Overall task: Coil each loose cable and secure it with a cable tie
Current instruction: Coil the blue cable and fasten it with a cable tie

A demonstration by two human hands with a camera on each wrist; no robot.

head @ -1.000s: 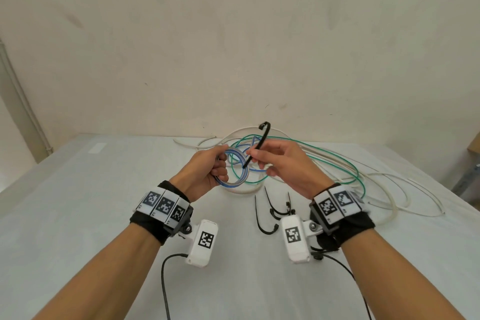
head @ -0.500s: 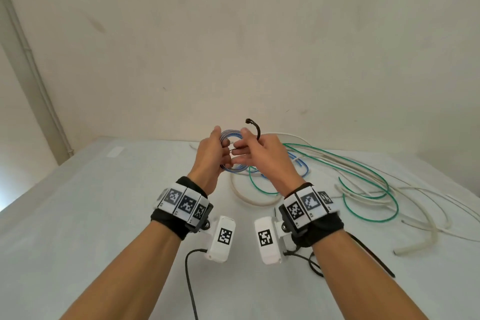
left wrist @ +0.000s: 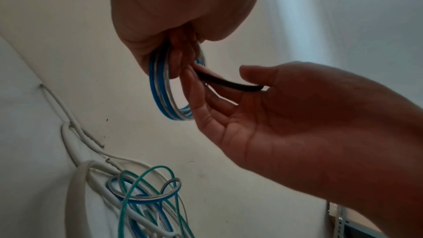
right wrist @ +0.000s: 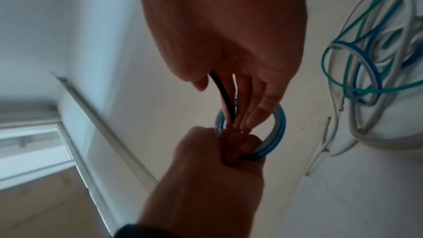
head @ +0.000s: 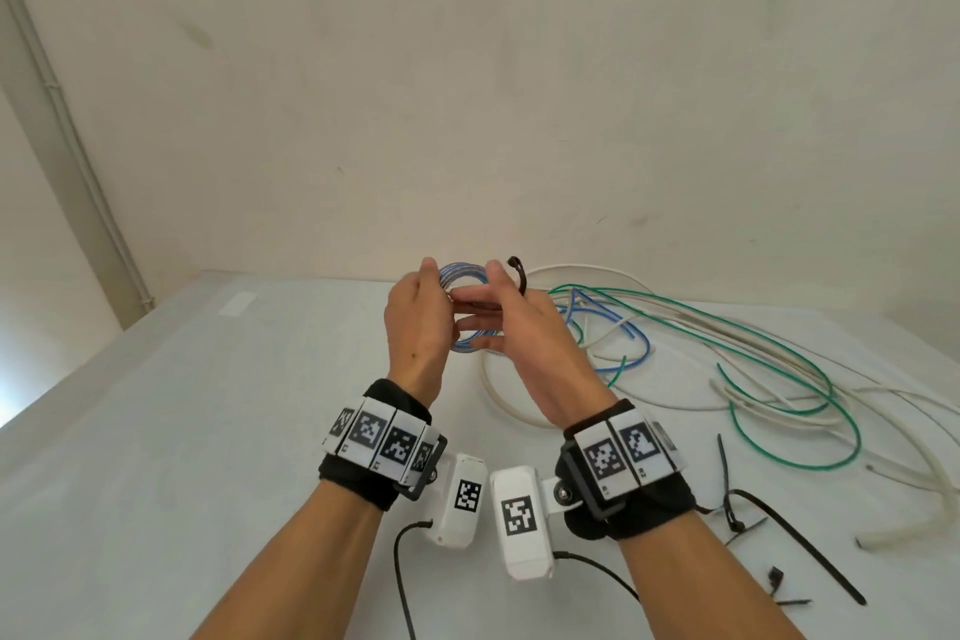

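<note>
Head view: both hands are raised above the worktop (head: pixel 218 431), backs toward the camera, so the fingertips and most of the small blue-and-white coil (head: pixel 464 276) between them are hidden. Compared with a second ago, the hands have lifted higher and closer together, and the view has swung left, leaving the loose cables (head: pixel 727 359) and spare black ties (head: pixel 769 525) to the right of the grip. The left hand (head: pixel 418 327) curls round the coil's left side; the right hand (head: pixel 524 327) holds a black cable tie (head: pixel 519 273), whose hooked end sticks up just above its knuckles.

Left wrist view: the left hand (left wrist: pixel 181 15) fills the top, fingers mostly hidden behind the palm. The coil (left wrist: pixel 160 88) hangs below its grip. The right hand (left wrist: pixel 286 124) pinches the tie (left wrist: pixel 228 83) between thumb and finger (its tip vanishes among the left fingers).

Right wrist view: dim and soft. The tie (right wrist: pixel 225 97) runs from the right hand (right wrist: pixel 228 33) down to the coil (right wrist: pixel 278 133), which the left hand (right wrist: pixel 213 169) clasps.
</note>
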